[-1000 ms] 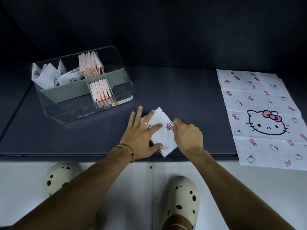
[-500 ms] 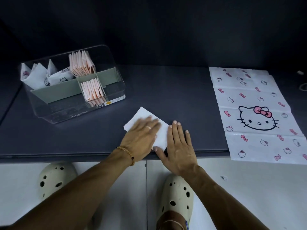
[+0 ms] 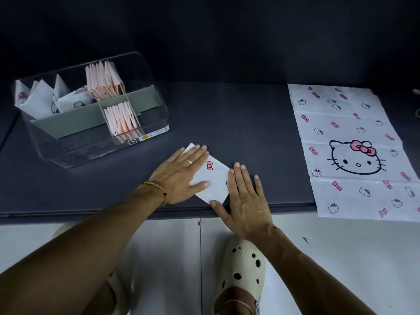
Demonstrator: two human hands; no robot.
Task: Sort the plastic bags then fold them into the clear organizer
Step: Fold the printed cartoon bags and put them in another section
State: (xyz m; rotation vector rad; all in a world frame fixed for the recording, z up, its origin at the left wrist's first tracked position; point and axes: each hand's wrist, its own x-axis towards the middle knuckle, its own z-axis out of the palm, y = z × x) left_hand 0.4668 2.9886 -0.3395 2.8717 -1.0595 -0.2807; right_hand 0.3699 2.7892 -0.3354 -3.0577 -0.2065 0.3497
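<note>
1. Left hand (image 3: 181,175) and right hand (image 3: 244,198) both lie flat, fingers straight, pressing the folded bag (image 3: 213,178) at the near edge of the dark table (image 3: 250,123).
2. Clear organizer (image 3: 91,110) sits far left (folded bags inside).
3. Unfolded printed bag (image 3: 354,153) lies flat on the right, well apart.

Dark grey tabletop (image 3: 238,123) against a dark wall (image 3: 227,37) (dimly lit), pale tiled floor (image 3: 341,258) below.

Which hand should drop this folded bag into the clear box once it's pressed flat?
Probably the left hand. It lies flat on the folded bag on the side toward the clear box, which stands to the left. The right hand presses the bag's far side and would have to cross over.
</note>
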